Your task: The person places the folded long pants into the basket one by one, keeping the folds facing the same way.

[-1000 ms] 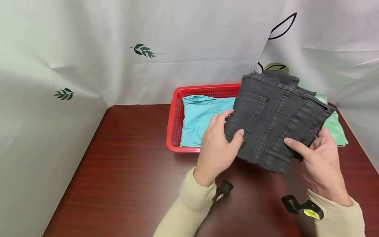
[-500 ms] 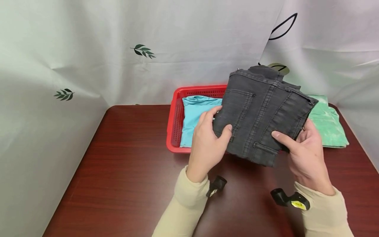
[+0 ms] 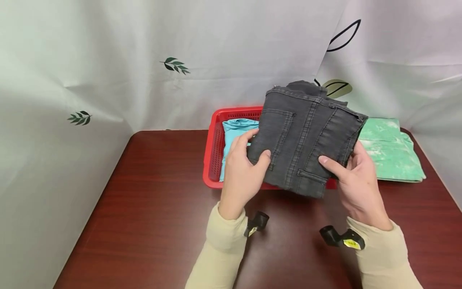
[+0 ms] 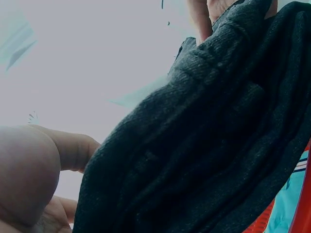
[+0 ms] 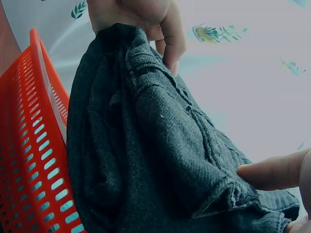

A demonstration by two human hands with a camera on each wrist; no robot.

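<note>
A folded pair of dark grey jeans (image 3: 303, 140), seams and pockets showing, is held up in front of the red basket (image 3: 209, 156) and hides much of it. My left hand (image 3: 242, 172) grips the left edge, thumb on the upper face and fingers behind. At the lower right corner my right hand (image 3: 357, 184) pinches the jeans, thumb on top. Inside the basket lies folded light blue cloth (image 3: 236, 125), partly covered by the jeans. The right wrist view shows the layered folds of denim (image 5: 160, 131) close beside the slotted basket wall (image 5: 34, 111).
Folded green tie-dye cloth (image 3: 393, 152) lies on the table right of the basket. The dark red wooden table (image 3: 144, 216) extends in front and to the left. White curtains (image 3: 223, 48) with leaf prints hang behind and along both sides.
Both hands have carried the jeans leftward, from the right of the basket to over more of it. The green cloth has come into fuller view, and less of the blue cloth shows.
</note>
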